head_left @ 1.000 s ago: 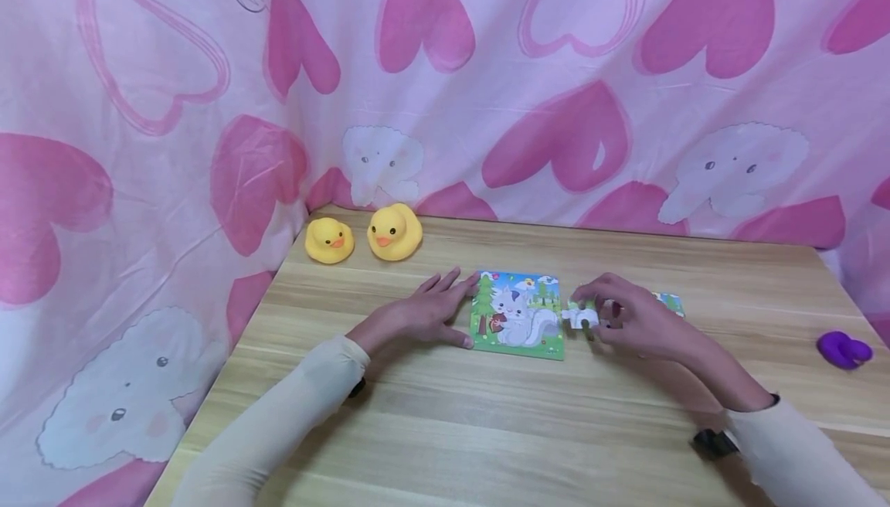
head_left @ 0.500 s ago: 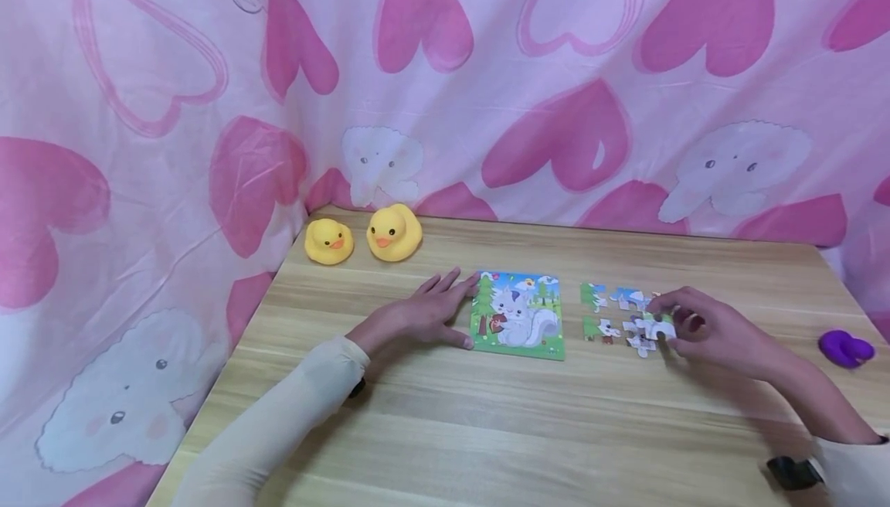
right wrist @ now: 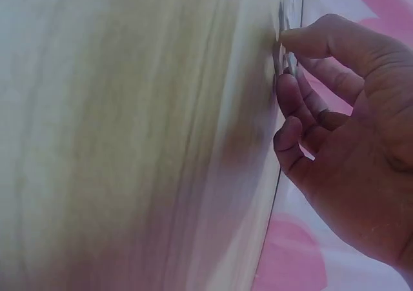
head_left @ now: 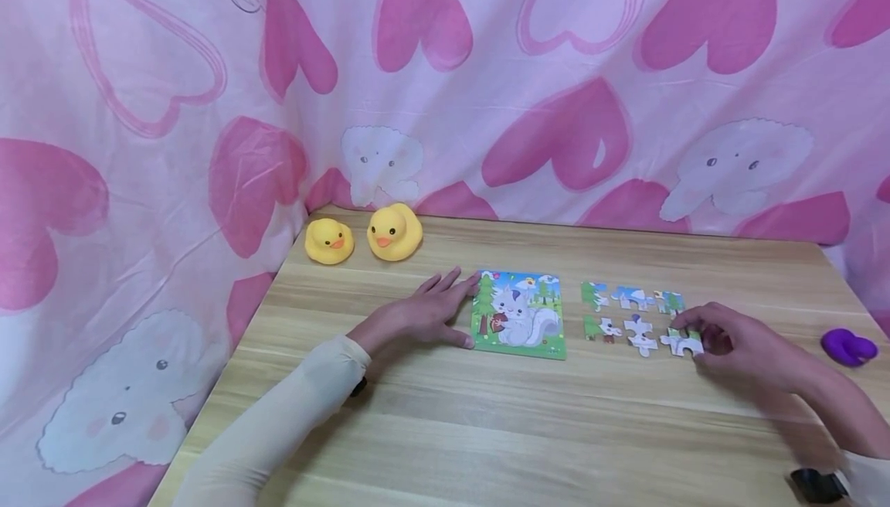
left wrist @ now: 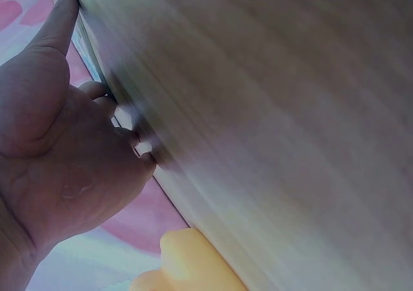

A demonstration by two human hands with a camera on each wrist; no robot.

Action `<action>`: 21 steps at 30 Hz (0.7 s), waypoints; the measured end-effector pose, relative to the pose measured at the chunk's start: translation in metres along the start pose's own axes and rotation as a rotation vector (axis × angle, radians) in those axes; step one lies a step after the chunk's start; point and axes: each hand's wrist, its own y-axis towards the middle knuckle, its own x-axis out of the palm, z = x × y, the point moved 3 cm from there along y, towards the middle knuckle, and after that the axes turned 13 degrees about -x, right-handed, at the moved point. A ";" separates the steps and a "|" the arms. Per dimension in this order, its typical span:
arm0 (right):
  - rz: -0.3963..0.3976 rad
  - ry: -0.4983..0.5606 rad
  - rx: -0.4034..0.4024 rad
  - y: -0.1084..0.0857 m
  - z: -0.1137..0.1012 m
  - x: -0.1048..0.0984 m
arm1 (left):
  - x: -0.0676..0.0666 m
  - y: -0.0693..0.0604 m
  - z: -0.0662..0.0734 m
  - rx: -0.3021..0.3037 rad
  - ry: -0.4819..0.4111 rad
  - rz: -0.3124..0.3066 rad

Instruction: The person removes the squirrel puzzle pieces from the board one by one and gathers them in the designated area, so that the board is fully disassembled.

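My right hand (head_left: 747, 345) pinches a green-and-white jigsaw puzzle piece (head_left: 680, 343) at the table surface, with thumb and fingers at its right side. In the right wrist view the thumb and fingertips close on the thin piece, seen nearly edge-on. Left of it lie a grey-white puzzle piece (head_left: 640, 335) and a green-edged one (head_left: 602, 329). Three more pieces form a row behind, among them a blue-and-white piece (head_left: 633, 298). With straight, spread fingers, my left hand (head_left: 433, 314) touches the left edge of a squirrel picture card (head_left: 518, 318).
Two yellow rubber ducks (head_left: 394, 233) sit at the back left of the wooden table (head_left: 459, 422). A purple toy duck (head_left: 848, 347) lies near the right edge. Pink heart-patterned cloth (head_left: 445, 128) hangs behind and along the left side.
My right hand has carried the puzzle piece rightward from beside the card and lowered it at the right end of the front row. The left hand has stayed in place.
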 end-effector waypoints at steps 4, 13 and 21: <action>-0.036 -0.017 0.028 0.002 0.001 0.001 | 0.000 0.000 0.000 -0.005 0.012 0.003; -0.056 -0.071 0.020 0.007 -0.006 -0.001 | -0.002 -0.001 0.001 -0.008 0.016 0.002; -0.089 -0.071 0.039 0.008 -0.006 0.000 | -0.001 -0.001 0.001 -0.010 0.014 -0.003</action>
